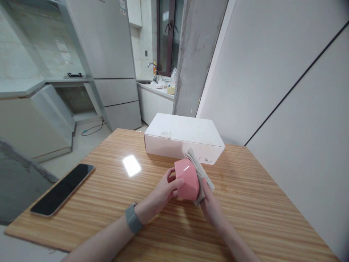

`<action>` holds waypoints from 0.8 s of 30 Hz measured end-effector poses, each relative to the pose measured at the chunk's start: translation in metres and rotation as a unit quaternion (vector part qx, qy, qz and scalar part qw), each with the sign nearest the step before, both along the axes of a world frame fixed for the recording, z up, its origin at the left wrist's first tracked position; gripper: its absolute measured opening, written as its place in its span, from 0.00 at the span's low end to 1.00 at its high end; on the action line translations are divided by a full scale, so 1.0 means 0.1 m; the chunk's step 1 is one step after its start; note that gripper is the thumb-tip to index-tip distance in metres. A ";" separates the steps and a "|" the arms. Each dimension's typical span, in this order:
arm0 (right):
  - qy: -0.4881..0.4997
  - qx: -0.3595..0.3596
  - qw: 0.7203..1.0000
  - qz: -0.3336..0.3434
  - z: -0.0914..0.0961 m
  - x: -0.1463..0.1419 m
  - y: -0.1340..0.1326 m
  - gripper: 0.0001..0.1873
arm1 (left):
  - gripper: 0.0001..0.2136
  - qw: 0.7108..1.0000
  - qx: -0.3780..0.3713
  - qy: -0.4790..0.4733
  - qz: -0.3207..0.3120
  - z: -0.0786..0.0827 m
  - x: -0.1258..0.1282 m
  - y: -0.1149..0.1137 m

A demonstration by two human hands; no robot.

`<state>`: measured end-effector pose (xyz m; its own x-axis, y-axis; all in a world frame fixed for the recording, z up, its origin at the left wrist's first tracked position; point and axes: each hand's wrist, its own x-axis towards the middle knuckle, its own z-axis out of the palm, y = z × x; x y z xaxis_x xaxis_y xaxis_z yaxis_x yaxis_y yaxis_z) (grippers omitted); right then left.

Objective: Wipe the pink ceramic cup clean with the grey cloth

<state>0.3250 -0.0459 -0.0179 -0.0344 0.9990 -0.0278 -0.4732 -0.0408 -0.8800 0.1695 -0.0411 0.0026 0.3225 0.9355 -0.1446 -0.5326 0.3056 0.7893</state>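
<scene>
A glossy pink bowl [187,180] is tilted on its side above the wooden table, its faceted outer wall towards me. My left hand [171,185] grips it from the left, thumb on the outer wall and fingers curled round the edge. On the bowl's right side, a folded light grey cloth [200,174] lies against it. My right hand [208,198] is closed on this cloth and presses it to the bowl; most of its fingers are hidden behind the cloth. The bowl's inside does not show.
A white cardboard box [184,131] stands just beyond the bowl. Near the left edge of the wooden table [109,189] lies a dark-screened phone [64,189]. A white wall [286,109] rises along the right side. Farther back are a fridge [106,43] and a sink counter [155,98].
</scene>
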 end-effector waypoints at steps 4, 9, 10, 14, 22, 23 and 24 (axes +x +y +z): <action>-0.027 -0.030 0.999 0.023 -0.03 0.04 -0.01 0.26 | 0.26 0.998 -0.038 -0.031 -0.038 0.01 -0.02 0.01; -0.021 -0.017 0.999 0.017 -0.01 0.01 -0.05 0.25 | 0.26 0.996 -0.063 -0.044 -0.049 -0.02 -0.03 0.04; -0.012 -0.019 1.000 0.017 0.02 0.00 -0.06 0.25 | 0.26 0.997 -0.062 -0.037 -0.035 -0.03 -0.03 0.04; 0.032 -0.062 0.997 0.021 0.17 -0.03 -0.09 0.27 | 0.31 0.998 -0.018 0.025 0.046 -0.01 -0.01 0.03; 0.131 -0.122 0.982 0.059 0.40 0.12 0.00 0.24 | 0.43 0.967 0.072 0.191 0.150 0.08 -0.12 0.15; 0.137 -0.130 0.981 0.048 0.41 0.14 0.03 0.22 | 0.44 0.966 0.076 0.195 0.154 0.08 -0.14 0.17; 0.142 -0.142 0.979 0.031 0.42 0.17 0.05 0.20 | 0.44 0.965 0.075 0.194 0.157 0.08 -0.15 0.18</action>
<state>0.3418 -0.0409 0.0240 -0.1419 0.9483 -0.2840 -0.6861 -0.3010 -0.6623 0.1547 -0.0234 0.0105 -0.0321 0.9981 -0.0520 -0.2364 0.0429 0.9707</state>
